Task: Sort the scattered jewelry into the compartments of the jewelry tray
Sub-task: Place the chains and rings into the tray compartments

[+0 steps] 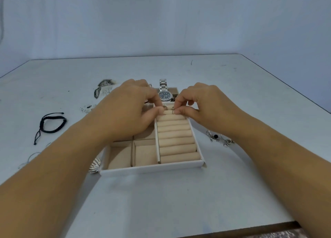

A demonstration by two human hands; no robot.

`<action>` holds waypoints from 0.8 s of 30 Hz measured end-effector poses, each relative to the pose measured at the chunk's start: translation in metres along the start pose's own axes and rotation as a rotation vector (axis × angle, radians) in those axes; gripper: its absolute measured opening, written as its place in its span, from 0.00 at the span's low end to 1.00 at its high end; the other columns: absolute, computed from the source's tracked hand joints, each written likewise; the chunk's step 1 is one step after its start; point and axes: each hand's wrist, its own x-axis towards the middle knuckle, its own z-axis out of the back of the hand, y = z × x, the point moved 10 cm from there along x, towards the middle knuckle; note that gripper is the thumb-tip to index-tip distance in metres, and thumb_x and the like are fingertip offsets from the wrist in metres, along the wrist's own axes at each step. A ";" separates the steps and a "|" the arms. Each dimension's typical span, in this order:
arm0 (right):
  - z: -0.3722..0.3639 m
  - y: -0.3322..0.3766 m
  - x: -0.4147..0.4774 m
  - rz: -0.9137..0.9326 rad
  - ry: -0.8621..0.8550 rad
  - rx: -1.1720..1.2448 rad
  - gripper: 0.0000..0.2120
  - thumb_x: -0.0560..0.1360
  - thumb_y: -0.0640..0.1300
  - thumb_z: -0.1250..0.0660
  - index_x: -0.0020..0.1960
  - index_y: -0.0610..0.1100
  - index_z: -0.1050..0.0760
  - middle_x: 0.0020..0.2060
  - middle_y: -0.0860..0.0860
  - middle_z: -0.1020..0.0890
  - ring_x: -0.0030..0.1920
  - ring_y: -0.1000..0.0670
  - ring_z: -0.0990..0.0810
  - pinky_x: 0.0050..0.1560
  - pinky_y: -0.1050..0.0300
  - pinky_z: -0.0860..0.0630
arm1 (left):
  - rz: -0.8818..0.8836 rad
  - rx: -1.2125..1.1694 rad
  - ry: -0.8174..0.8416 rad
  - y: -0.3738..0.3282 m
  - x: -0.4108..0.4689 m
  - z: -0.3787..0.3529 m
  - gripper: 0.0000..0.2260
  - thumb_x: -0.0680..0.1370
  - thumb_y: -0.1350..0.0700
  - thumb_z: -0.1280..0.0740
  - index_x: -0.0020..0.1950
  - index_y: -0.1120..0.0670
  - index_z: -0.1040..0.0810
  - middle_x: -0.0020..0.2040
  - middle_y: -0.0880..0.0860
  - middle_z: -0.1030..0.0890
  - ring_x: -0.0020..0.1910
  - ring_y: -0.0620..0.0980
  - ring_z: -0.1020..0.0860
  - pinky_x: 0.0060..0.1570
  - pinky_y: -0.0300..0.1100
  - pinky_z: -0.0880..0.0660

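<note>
Left hand (129,110) and right hand (204,101) each pinch a ring (173,109) at far rolls of the tray (152,169).

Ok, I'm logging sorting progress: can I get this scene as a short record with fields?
left hand: pinches small metal ring over beige ring rolls
right hand: pinches a second small ring beside it
container: white jewelry tray, beige lining
sorted: silver wristwatch, dark dial, at tray's far end
unsorted: black braided cord bracelet on table, left of tray

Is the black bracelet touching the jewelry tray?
Apart. The head view shows the black bracelet lying on the table, left of the jewelry tray, with bare surface between them.
</note>
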 end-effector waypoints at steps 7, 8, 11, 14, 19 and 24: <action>-0.003 -0.001 0.000 -0.015 0.028 0.029 0.02 0.73 0.46 0.29 0.45 0.48 0.20 0.39 0.55 0.20 0.45 0.54 0.26 0.47 0.63 0.30 | 0.177 -0.016 0.430 0.017 -0.020 -0.037 0.50 0.59 0.20 0.48 0.77 0.41 0.53 0.78 0.42 0.51 0.76 0.43 0.51 0.74 0.48 0.47; -0.004 -0.001 -0.001 -0.022 0.038 0.029 0.03 0.73 0.46 0.30 0.46 0.48 0.20 0.40 0.54 0.19 0.46 0.54 0.26 0.48 0.61 0.30 | 0.182 0.000 0.470 0.017 -0.022 -0.042 0.51 0.59 0.19 0.49 0.77 0.41 0.54 0.78 0.41 0.55 0.77 0.43 0.55 0.75 0.50 0.49; -0.005 -0.003 -0.002 -0.046 0.059 0.040 0.04 0.74 0.45 0.31 0.48 0.48 0.19 0.42 0.52 0.19 0.47 0.53 0.25 0.50 0.59 0.29 | 0.184 0.011 0.488 0.017 -0.022 -0.046 0.52 0.58 0.19 0.49 0.77 0.41 0.53 0.77 0.40 0.58 0.77 0.44 0.57 0.75 0.52 0.49; -0.006 -0.004 -0.003 -0.057 0.061 0.048 0.04 0.74 0.45 0.31 0.48 0.49 0.19 0.43 0.52 0.19 0.46 0.54 0.25 0.50 0.60 0.29 | 0.172 -0.043 0.471 0.020 -0.021 -0.044 0.51 0.57 0.20 0.46 0.77 0.40 0.50 0.77 0.39 0.56 0.76 0.42 0.54 0.75 0.50 0.47; -0.005 -0.004 -0.003 -0.066 0.061 0.048 0.05 0.74 0.45 0.31 0.48 0.49 0.18 0.43 0.51 0.19 0.46 0.53 0.24 0.49 0.62 0.30 | 0.161 -0.117 0.436 0.022 -0.018 -0.038 0.50 0.56 0.21 0.40 0.75 0.39 0.44 0.76 0.36 0.52 0.74 0.37 0.47 0.70 0.39 0.47; -0.011 0.000 0.002 -0.058 0.112 -0.065 0.05 0.75 0.44 0.32 0.48 0.49 0.18 0.43 0.52 0.23 0.47 0.55 0.29 0.44 0.65 0.34 | 0.157 -0.126 0.449 0.022 -0.019 -0.040 0.50 0.56 0.22 0.41 0.75 0.39 0.44 0.76 0.35 0.53 0.73 0.36 0.48 0.70 0.38 0.47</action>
